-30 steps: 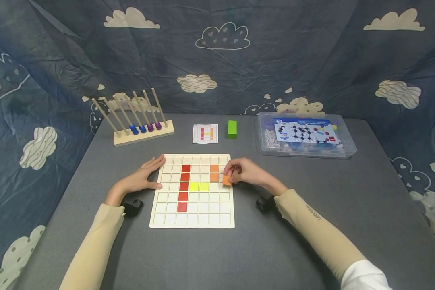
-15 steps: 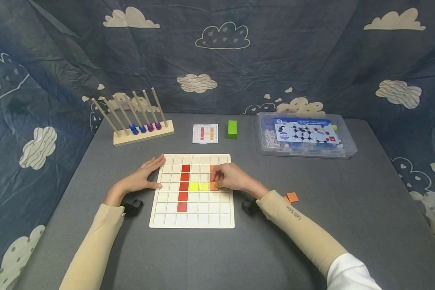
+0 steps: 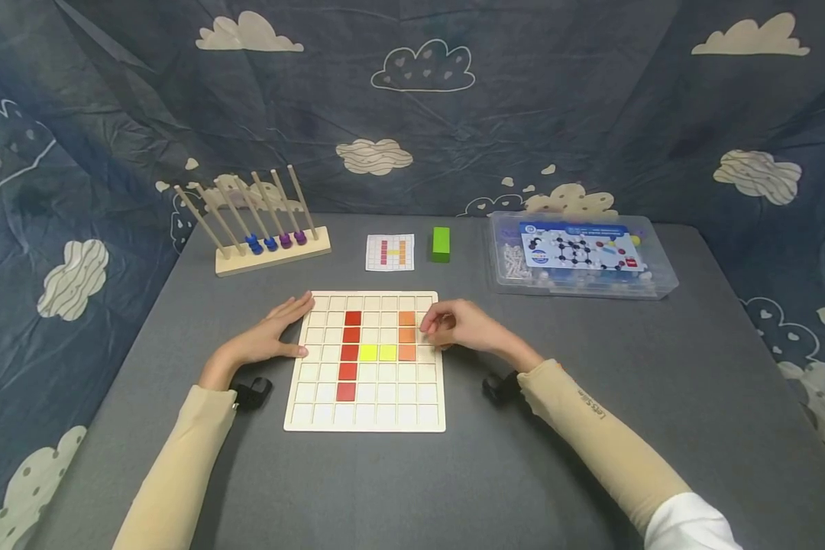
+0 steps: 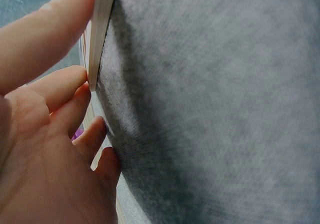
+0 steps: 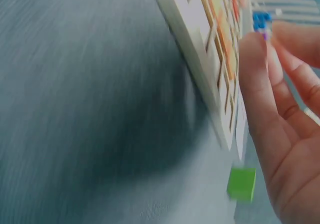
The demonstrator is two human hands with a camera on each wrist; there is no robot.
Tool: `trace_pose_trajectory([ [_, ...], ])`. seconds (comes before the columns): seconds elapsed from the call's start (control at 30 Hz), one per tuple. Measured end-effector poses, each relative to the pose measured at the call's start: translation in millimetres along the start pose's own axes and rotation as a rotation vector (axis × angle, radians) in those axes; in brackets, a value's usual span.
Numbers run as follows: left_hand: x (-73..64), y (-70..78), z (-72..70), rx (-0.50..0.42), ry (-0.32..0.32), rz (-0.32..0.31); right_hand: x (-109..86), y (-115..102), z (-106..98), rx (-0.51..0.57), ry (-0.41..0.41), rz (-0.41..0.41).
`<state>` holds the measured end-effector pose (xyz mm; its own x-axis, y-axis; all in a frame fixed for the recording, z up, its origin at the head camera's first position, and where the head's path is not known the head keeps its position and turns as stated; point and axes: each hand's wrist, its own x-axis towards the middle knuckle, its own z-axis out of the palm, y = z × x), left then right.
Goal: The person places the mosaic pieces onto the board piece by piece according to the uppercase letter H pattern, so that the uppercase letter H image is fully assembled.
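Observation:
A pale wooden grid board [image 3: 367, 415] lies on the grey table. A column of red tiles [image 3: 348, 353], two yellow tiles [image 3: 378, 353] and three orange tiles [image 3: 407, 334] sit in its cells. My left hand [image 3: 264, 336] rests with fingers spread against the board's left edge; in the left wrist view its fingertips [image 4: 80, 77] touch that edge. Over the right edge hovers my right hand [image 3: 467, 325], fingers loosely bent. No tile shows between its thumb [image 5: 255, 59] and fingers in the right wrist view.
Behind the board lie a printed pattern card [image 3: 389, 253] and a green block [image 3: 441, 244]. At the back left stands a wooden peg rack [image 3: 273, 253] with blue and purple beads. A clear plastic case [image 3: 512, 283] lies at the back right.
My right hand brought an orange tile left into the cell below two others, let it go, and moved back right. Loose orange tiles glimpsed near the right forearm are now hidden.

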<state>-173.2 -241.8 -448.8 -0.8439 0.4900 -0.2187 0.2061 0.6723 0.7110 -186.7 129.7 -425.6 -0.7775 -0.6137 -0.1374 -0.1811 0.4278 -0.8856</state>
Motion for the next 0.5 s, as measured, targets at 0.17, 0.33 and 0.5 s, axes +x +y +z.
trace_pose_trajectory([
  [0.17, -0.3, 0.1, 0.0, 0.006, -0.001, -0.003, -26.3, 14, -30, 0.115, -0.009, 0.033],
  [0.33, -0.2, -0.3, 0.5, 0.018, 0.002, -0.002, -57.6, 35, -59, 0.164, 0.011, 0.098],
  [0.5, 0.2, -0.9, 1.1, 0.016, 0.001, 0.000, -89.0, 53, -82, 0.184, 0.055, 0.152],
])
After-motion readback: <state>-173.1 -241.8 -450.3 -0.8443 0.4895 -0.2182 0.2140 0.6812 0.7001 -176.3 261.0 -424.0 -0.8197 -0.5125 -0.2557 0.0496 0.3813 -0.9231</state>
